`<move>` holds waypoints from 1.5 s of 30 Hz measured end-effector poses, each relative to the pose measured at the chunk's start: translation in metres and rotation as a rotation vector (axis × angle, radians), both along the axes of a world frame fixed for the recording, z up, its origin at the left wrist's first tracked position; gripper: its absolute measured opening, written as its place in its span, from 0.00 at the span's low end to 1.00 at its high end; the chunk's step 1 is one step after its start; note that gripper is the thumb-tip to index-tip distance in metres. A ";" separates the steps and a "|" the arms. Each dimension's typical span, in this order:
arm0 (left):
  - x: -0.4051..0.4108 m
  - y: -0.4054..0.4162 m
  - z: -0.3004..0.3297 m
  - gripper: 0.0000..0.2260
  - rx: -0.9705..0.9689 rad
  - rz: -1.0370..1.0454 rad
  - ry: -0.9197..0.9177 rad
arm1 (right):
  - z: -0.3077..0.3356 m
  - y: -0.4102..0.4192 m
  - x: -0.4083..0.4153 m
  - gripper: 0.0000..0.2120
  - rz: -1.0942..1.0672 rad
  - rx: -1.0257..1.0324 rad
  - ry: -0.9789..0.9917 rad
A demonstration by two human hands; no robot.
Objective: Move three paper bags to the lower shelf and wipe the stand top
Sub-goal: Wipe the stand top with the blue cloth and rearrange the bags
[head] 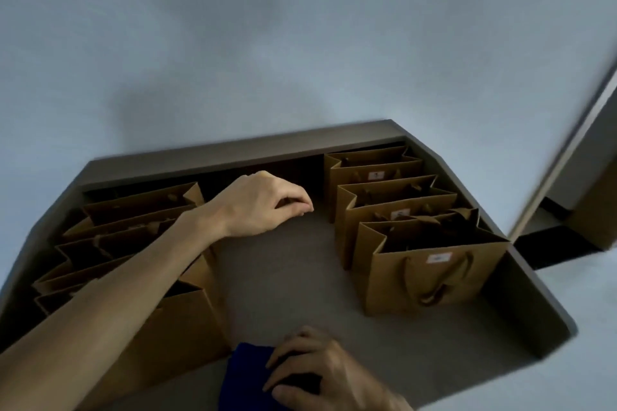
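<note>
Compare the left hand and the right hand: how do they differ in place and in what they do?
The left hand reaches far back over the stand top, between the two rows of paper bags; the right hand stays at the near edge. The left hand holds nothing, its fingers loosely curled; the right hand rests on a blue cloth. Both are bare, palms down.

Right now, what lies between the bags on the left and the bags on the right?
In the head view, bare stand top, with the left hand hovering over its far end.
</note>
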State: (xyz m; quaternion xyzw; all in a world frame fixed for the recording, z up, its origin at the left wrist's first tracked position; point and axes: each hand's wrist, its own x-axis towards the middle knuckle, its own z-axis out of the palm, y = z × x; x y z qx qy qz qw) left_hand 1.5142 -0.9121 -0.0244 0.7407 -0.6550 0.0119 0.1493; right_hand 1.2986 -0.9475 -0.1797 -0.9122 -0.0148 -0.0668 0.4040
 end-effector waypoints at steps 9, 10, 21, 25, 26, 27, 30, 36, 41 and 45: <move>-0.078 -0.058 -0.040 0.15 0.018 -0.287 0.039 | 0.000 -0.011 0.001 0.08 0.049 0.037 -0.167; -0.083 -0.061 -0.044 0.16 0.030 -0.287 0.012 | 0.000 -0.014 0.002 0.08 0.079 0.046 -0.149; -0.063 -0.056 -0.042 0.10 0.045 -0.209 0.211 | -0.005 -0.015 0.000 0.12 0.068 0.067 -0.164; -0.040 -0.023 -0.026 0.10 0.054 -0.141 0.271 | -0.008 -0.014 0.001 0.13 0.062 0.056 -0.145; -0.036 -0.013 -0.022 0.10 0.056 -0.122 0.273 | -0.009 -0.014 0.001 0.13 0.065 0.049 -0.134; -0.031 -0.003 -0.018 0.09 0.060 -0.104 0.271 | -0.010 -0.015 0.002 0.13 0.067 0.042 -0.132; -0.020 0.028 -0.013 0.10 0.083 -0.052 0.261 | -0.013 -0.017 0.002 0.12 0.077 0.048 -0.115; -0.007 0.078 -0.019 0.10 0.177 0.069 0.188 | -0.013 -0.018 0.005 0.11 0.095 0.069 -0.070; -0.003 0.095 -0.026 0.11 0.282 0.115 0.161 | -0.012 -0.019 0.007 0.10 0.118 0.069 -0.035; -0.007 0.095 -0.016 0.14 0.310 0.105 0.098 | -0.008 -0.020 0.008 0.11 0.145 0.030 -0.020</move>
